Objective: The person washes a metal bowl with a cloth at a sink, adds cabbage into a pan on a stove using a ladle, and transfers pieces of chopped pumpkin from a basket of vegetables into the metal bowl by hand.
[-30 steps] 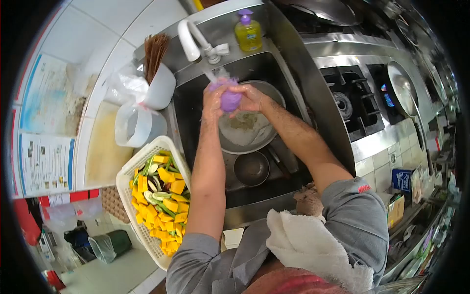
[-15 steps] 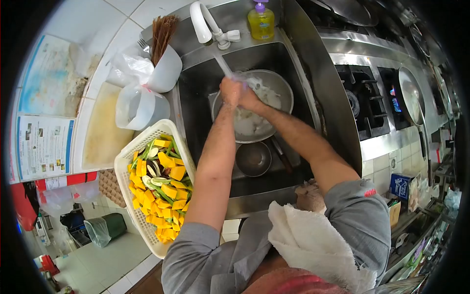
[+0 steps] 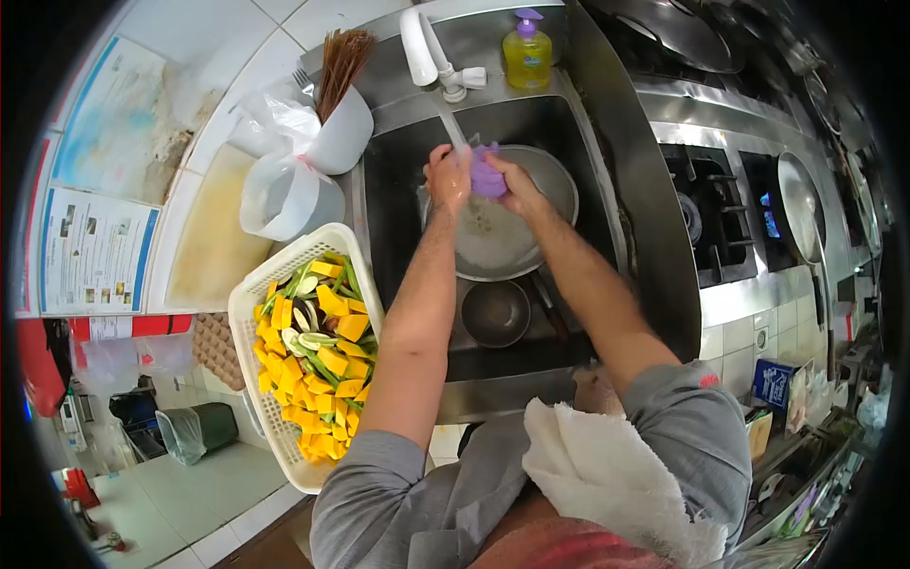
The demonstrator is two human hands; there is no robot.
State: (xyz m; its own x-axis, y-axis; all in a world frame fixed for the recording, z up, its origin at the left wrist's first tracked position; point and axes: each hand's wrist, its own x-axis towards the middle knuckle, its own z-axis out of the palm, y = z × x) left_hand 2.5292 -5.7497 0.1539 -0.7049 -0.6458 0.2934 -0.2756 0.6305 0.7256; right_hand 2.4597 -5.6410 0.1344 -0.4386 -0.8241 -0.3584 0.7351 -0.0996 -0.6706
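My right hand (image 3: 519, 187) grips a crumpled purple sponge (image 3: 487, 173) above a large round metal pan (image 3: 559, 190) in the sink. Close against the sponge's left side is my left hand (image 3: 447, 178), its fingers bent and apart under the running water (image 3: 451, 123). That stream falls from a white faucet (image 3: 417, 47). Cloudy water with some dark bits lies in the pan. Below it, a smaller dark pan (image 3: 496, 314) with a handle (image 3: 550, 308) rests on the sink bottom.
A white basket (image 3: 248, 332) of cut pumpkin and other vegetables stands left of the sink (image 3: 389, 247). Plastic jugs (image 3: 292, 199) are behind it. A yellow soap bottle (image 3: 527, 57) stands by the faucet. On the right, a stove burner is lit beneath a pan (image 3: 798, 204).
My hands have moved apart, and the purple sponge now shows clearly in my right hand. White foam in the large pan has mostly gone. The view has shifted slightly.
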